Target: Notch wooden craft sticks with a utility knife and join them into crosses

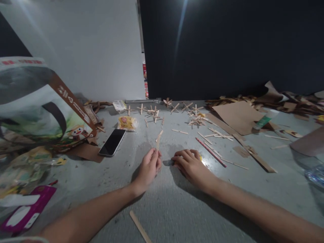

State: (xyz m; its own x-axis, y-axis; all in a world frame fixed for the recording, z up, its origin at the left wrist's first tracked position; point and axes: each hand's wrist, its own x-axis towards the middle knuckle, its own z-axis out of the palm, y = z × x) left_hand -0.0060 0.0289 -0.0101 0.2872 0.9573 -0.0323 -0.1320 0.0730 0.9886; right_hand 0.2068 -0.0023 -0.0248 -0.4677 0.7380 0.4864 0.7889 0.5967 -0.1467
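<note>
The left hand (149, 167) pinched a thin wooden stick (158, 141) upright at the middle of the surface (164, 202). The right hand (189, 163) lay beside it, fingers bent; its grip could not be told. A cartoon bag (37, 101) stood left, its writing too blurry.

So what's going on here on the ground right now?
A person works at a grey surface. The left hand pinches a thin wooden stick, held upright. The right hand lies curled on the surface over a small yellow thing, mostly hidden. Stick crosses lie further back, a phone to the left, a red pencil to the right.
</note>
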